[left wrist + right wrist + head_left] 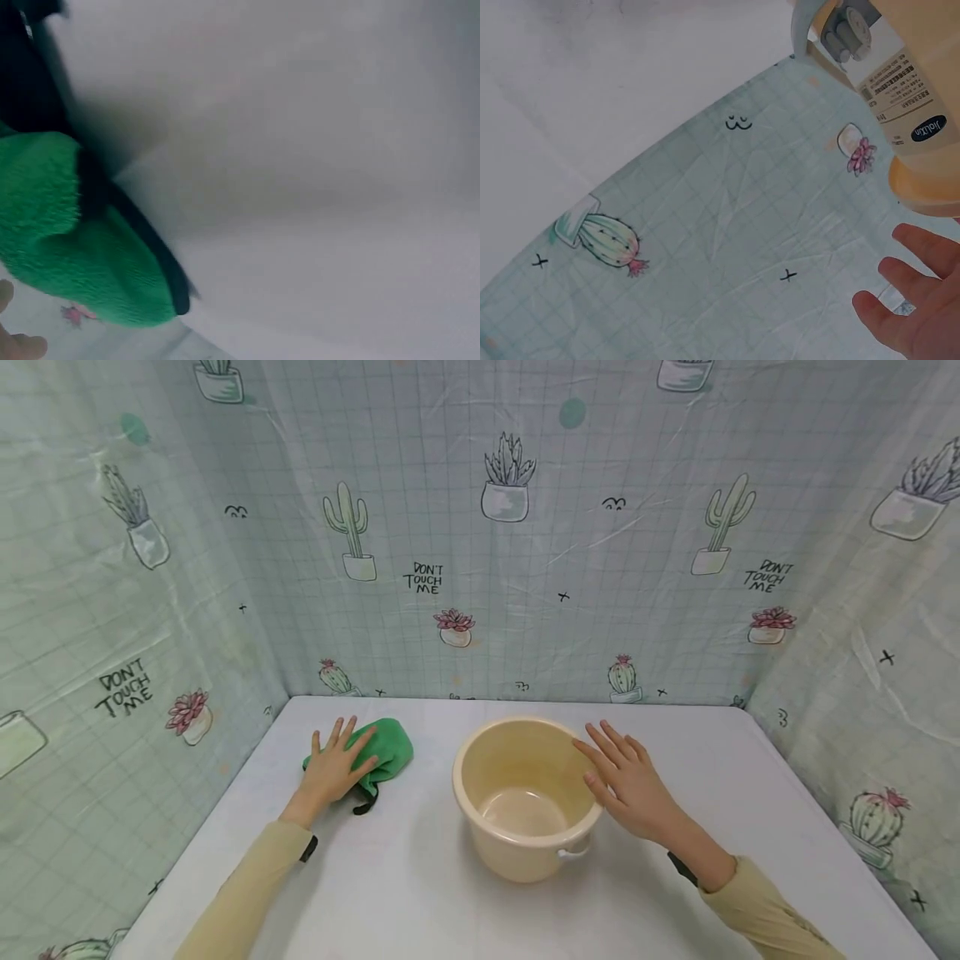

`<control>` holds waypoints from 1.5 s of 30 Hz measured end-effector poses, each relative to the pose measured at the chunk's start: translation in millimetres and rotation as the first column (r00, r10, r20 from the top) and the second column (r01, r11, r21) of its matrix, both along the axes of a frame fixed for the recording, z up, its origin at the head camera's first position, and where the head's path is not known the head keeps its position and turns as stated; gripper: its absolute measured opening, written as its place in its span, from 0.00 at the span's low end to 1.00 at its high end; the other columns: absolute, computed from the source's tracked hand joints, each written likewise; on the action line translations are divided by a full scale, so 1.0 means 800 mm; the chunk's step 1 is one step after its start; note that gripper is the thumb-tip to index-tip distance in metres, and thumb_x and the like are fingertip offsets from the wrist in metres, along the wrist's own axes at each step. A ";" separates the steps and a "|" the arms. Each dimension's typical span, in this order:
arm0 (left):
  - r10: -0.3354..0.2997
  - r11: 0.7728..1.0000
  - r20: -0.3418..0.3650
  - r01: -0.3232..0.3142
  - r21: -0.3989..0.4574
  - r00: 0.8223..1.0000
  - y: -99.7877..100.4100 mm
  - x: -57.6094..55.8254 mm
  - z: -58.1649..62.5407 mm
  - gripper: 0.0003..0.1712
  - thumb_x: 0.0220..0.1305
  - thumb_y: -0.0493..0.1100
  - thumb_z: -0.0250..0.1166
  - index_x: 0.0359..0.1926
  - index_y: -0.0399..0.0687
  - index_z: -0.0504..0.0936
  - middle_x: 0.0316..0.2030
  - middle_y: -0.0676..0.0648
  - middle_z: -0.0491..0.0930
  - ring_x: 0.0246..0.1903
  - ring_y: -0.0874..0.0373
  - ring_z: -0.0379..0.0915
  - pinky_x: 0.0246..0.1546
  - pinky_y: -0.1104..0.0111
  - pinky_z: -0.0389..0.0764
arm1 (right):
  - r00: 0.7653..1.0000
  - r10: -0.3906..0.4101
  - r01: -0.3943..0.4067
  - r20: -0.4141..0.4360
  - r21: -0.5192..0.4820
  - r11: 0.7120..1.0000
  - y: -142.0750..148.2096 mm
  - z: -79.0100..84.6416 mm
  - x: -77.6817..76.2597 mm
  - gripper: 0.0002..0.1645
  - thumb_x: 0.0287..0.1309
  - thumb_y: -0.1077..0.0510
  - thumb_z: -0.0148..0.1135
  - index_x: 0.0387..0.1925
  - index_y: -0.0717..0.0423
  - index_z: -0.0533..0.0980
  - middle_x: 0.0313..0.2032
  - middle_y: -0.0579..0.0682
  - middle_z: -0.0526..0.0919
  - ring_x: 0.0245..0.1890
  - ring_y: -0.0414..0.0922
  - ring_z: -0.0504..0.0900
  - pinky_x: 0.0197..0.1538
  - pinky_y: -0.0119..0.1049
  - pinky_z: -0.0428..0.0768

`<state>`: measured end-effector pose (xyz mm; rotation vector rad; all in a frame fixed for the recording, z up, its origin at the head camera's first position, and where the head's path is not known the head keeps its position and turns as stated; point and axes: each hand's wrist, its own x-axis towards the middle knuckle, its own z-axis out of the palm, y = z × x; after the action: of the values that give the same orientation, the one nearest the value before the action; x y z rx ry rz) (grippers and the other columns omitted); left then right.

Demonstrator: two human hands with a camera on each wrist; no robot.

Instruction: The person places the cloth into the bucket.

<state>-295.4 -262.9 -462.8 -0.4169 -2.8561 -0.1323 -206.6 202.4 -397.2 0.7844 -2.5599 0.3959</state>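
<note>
A cream plastic bucket stands upright on the white table, with a light handle fitting low on its near right side. My right hand hovers at the bucket's right rim, fingers spread and straight; in the right wrist view its fingers are apart from the bucket, whose printed label faces the camera. On the left lies a crumpled green cloth with dark edging. Over its left part is my left hand, fingers spread. The left wrist view shows the fuzzy cloth and only some fingertips.
The white table ends at a grey-green curtain printed with cacti, which rises at the back and both sides. The bucket stands right of the cloth, with bare table between them.
</note>
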 end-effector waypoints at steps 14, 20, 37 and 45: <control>0.012 1.000 0.107 -0.011 -0.007 0.994 -0.009 -0.014 -0.025 0.40 0.60 0.67 0.46 0.68 0.59 0.48 0.65 0.33 0.53 0.63 0.32 0.47 0.53 0.29 0.36 | 1.000 0.019 -0.019 0.025 -0.024 1.000 -0.005 -0.005 0.000 0.26 0.63 0.51 0.45 0.62 0.49 0.63 0.65 0.56 0.60 0.66 0.57 0.52 0.60 0.57 0.52; -0.007 0.997 0.101 0.015 -0.076 0.995 -0.010 -0.015 -0.026 0.42 0.57 0.69 0.48 0.68 0.62 0.47 0.62 0.33 0.59 0.61 0.34 0.55 0.52 0.29 0.31 | 0.999 0.021 -0.020 0.037 -0.033 0.999 -0.006 -0.007 0.000 0.26 0.63 0.51 0.45 0.62 0.49 0.63 0.65 0.56 0.60 0.67 0.56 0.51 0.60 0.57 0.52; -0.148 0.977 0.056 0.155 -0.149 0.987 0.004 -0.021 -0.023 0.38 0.57 0.56 0.59 0.66 0.56 0.55 0.49 0.31 0.66 0.46 0.38 0.67 0.39 0.37 0.67 | 0.999 0.025 -0.023 0.039 -0.066 0.998 -0.003 -0.009 -0.001 0.26 0.62 0.53 0.46 0.62 0.49 0.63 0.64 0.56 0.60 0.66 0.57 0.53 0.60 0.57 0.53; -0.178 0.967 -0.003 0.175 -0.183 0.984 0.003 -0.013 -0.013 0.33 0.56 0.52 0.60 0.62 0.53 0.63 0.44 0.31 0.67 0.39 0.40 0.70 0.34 0.44 0.72 | 0.998 0.025 -0.021 0.051 -0.076 0.997 -0.004 -0.010 -0.002 0.25 0.63 0.52 0.45 0.62 0.48 0.63 0.64 0.57 0.60 0.66 0.56 0.52 0.59 0.57 0.53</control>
<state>-306.1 -260.5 -473.0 -0.7059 -2.8179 0.1013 -208.2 199.1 -405.1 0.7859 -2.5692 0.5233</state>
